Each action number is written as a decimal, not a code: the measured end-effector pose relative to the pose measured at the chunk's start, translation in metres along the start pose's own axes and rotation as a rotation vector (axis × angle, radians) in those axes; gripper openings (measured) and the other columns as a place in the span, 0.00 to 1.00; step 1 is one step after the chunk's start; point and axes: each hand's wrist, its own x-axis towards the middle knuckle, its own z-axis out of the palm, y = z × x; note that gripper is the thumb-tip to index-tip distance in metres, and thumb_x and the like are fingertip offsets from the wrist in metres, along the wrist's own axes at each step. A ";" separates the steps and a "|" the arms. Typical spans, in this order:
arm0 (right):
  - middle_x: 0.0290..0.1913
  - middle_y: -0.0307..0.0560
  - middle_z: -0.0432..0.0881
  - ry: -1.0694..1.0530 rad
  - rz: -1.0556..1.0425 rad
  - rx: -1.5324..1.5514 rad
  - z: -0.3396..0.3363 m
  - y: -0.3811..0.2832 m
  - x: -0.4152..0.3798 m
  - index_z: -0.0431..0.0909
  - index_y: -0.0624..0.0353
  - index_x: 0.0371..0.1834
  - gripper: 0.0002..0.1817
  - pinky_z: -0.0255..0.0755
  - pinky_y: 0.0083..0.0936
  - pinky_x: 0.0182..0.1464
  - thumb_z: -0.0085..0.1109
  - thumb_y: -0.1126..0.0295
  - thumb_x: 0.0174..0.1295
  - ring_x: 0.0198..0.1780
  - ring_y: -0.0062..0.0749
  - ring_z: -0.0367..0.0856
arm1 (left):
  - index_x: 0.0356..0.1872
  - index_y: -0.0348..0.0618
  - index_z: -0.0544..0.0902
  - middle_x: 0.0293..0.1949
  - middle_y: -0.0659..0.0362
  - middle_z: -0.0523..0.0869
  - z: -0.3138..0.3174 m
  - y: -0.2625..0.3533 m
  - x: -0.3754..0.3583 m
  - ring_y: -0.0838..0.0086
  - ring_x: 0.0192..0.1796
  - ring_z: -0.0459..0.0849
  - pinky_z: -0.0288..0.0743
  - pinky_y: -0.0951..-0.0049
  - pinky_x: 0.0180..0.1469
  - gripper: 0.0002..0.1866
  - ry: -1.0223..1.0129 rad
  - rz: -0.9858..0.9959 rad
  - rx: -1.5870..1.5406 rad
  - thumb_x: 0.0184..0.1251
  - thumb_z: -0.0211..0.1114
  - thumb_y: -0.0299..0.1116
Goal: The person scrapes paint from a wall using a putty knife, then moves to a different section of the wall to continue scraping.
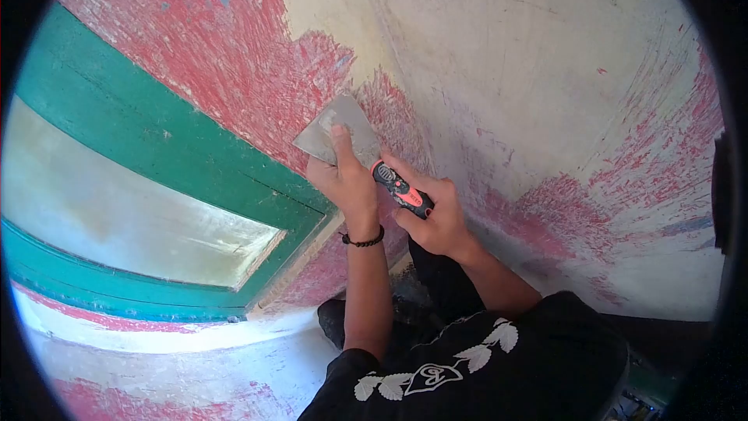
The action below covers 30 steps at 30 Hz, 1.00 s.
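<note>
A scraper with a wide grey metal blade [358, 118] and a black and red handle [403, 189] is in both hands, in front of the wall. My left hand [348, 179] grips the blade's lower left part, its thumb lying on the blade's face. My right hand [438, 214] is wrapped round the handle. The blade's far edge lies over the red, scratched part of the wall [234, 47]. Whether it touches the wall I cannot tell. A dark beaded bracelet [365, 241] is on my left wrist.
A green wooden frame [140, 117] with a pale glossy panel [132, 195] stands at the left. Beige wall [499, 54] with red patches [561, 210] spreads to the right. Below are my black shirt [499, 374] and dark-clothed legs. Small items lie at the lower right.
</note>
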 end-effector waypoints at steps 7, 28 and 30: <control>0.43 0.54 0.86 -0.052 0.077 -0.059 -0.011 -0.026 0.023 0.70 0.64 0.69 0.35 0.75 0.22 0.45 0.57 0.79 0.51 0.40 0.18 0.77 | 0.37 0.28 0.83 0.29 0.57 0.86 0.014 0.035 0.014 0.78 0.31 0.81 0.74 0.73 0.33 0.15 -0.036 -0.127 0.093 0.72 0.63 0.35; 0.39 0.45 0.83 0.001 0.115 -0.016 -0.016 -0.006 0.010 0.70 0.63 0.69 0.37 0.71 0.19 0.45 0.58 0.79 0.49 0.39 0.16 0.73 | 0.37 0.27 0.83 0.30 0.56 0.86 0.014 0.001 0.007 0.77 0.31 0.80 0.73 0.68 0.33 0.15 -0.098 0.012 0.186 0.73 0.61 0.34; 0.38 0.43 0.82 0.016 0.045 0.005 -0.011 0.005 0.001 0.70 0.63 0.69 0.37 0.71 0.18 0.43 0.58 0.79 0.49 0.37 0.16 0.72 | 0.37 0.26 0.82 0.31 0.56 0.86 0.013 -0.003 0.000 0.77 0.32 0.80 0.73 0.68 0.34 0.15 -0.047 0.055 0.144 0.73 0.61 0.34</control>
